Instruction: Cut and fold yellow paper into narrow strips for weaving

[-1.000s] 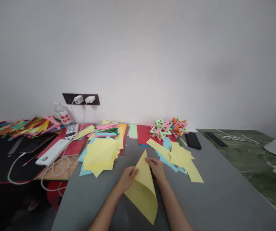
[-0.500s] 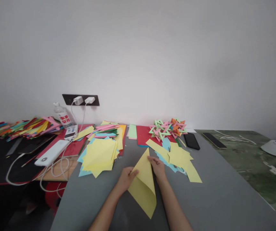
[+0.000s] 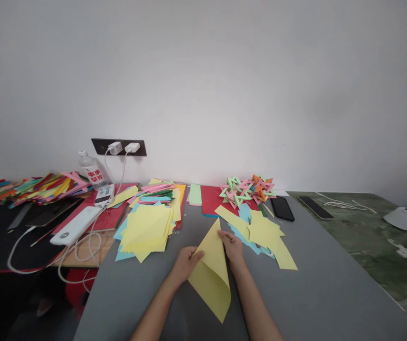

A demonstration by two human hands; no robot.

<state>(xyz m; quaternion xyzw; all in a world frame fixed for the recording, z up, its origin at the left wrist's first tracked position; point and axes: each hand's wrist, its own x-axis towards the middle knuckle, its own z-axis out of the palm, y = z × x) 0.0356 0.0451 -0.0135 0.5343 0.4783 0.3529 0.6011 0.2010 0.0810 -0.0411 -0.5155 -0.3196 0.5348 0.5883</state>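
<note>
A yellow paper sheet point(image 3: 210, 274) is held over the grey table point(image 3: 317, 293), one corner pointing away and the near part curling over. My left hand point(image 3: 186, 264) pinches its left edge, thumb on top. At the upper right edge, near the far corner, my right hand point(image 3: 232, 246) grips the paper between thumb and fingers. Left of the hands lies a stack of yellow paper pieces point(image 3: 146, 229) over light blue ones. To the right are yellow cut pieces point(image 3: 263, 229) on light blue paper.
Folded paper stars point(image 3: 237, 192) rest on red paper at the back. A black phone point(image 3: 282, 209) lies right of them. Further left are a white power bank point(image 3: 76, 226) with cables, a bottle point(image 3: 94, 174) and many coloured strips point(image 3: 47, 187).
</note>
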